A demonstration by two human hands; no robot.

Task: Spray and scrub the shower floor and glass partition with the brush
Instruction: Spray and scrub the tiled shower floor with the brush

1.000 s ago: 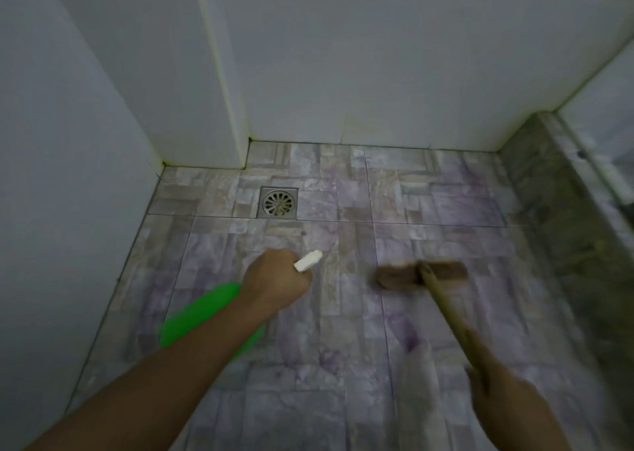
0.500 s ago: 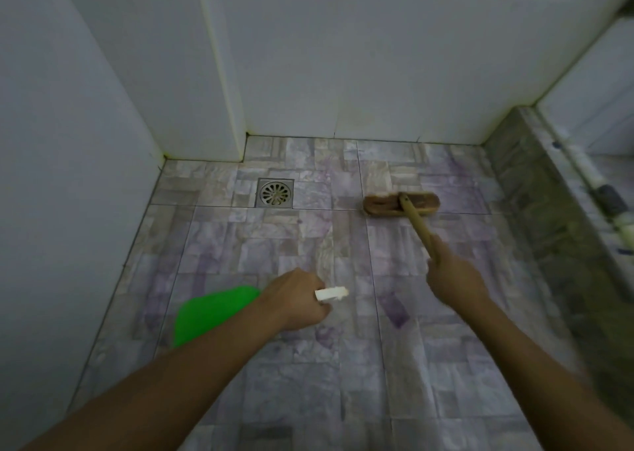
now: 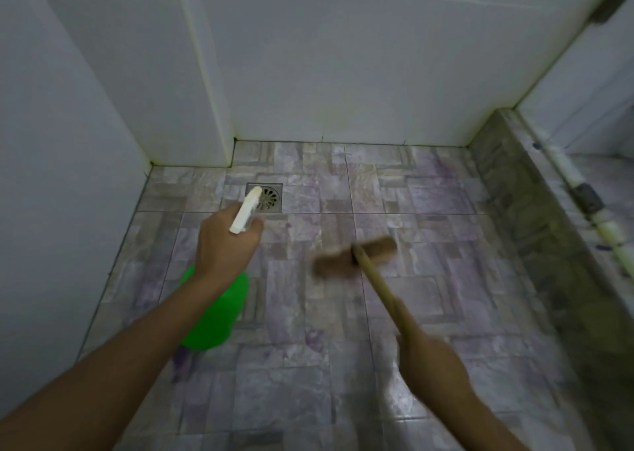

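1. Left hand (image 3: 226, 243) grips a green spray bottle (image 3: 216, 310) by its white nozzle (image 3: 246, 209), pointed toward the floor drain (image 3: 269, 198).
2. Right hand (image 3: 430, 364) grips the brush (image 3: 355, 257) handle — its blurred bristle head is low over the shower floor (image 3: 308, 364), mid-floor.
3. White tiled walls (image 3: 343, 73) surround; a stone kerb (image 3: 521, 210) runs along the right.

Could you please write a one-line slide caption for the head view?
Left hand aims a green spray bottle while right hand scrubs the shower floor with a brush.

Left hand (image 3: 226, 244) grips a green spray bottle (image 3: 219, 313) near the drain (image 3: 269, 198) — right hand (image 3: 432, 364) holds the brush (image 3: 356, 256) (blurred) mid-floor (image 3: 429, 210).
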